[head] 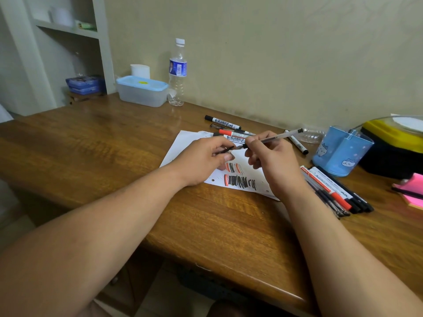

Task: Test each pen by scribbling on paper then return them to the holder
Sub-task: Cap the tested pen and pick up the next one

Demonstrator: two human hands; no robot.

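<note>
Pen (272, 137) gripped in right hand (272, 163), cap (225, 150) pinched by left hand (199, 161), markers (231, 132) flanking paper (182, 144)

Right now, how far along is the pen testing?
Done: red and black scribbles on the paper. In hand: right hand holds a clear pen, left hand pinches a black cap. Left: markers behind the paper and the pile beside the blue holder lie outside it.

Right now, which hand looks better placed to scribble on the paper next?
Probably the right hand: it grips the clear pen, tip over the paper. The left hand only pinches the small black cap.
</note>
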